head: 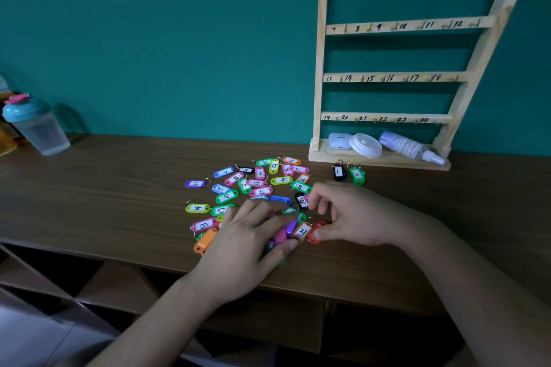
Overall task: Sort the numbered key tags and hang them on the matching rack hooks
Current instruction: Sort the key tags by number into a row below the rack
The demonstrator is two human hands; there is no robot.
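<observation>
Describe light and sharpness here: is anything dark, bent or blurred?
Head view: dim, bluish light, darkest below the brown wooden table, which shows no strong glare; the pale wooden numbered rack appears slanted, probably wide-angle distortion; the heap of coloured plastic key tags is soft, some numbers unreadable.

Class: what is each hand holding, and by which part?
The right hand pinches the red tag by its near end. The left hand grips pink and purple tags across their sides, between thumb and fingers.
</observation>
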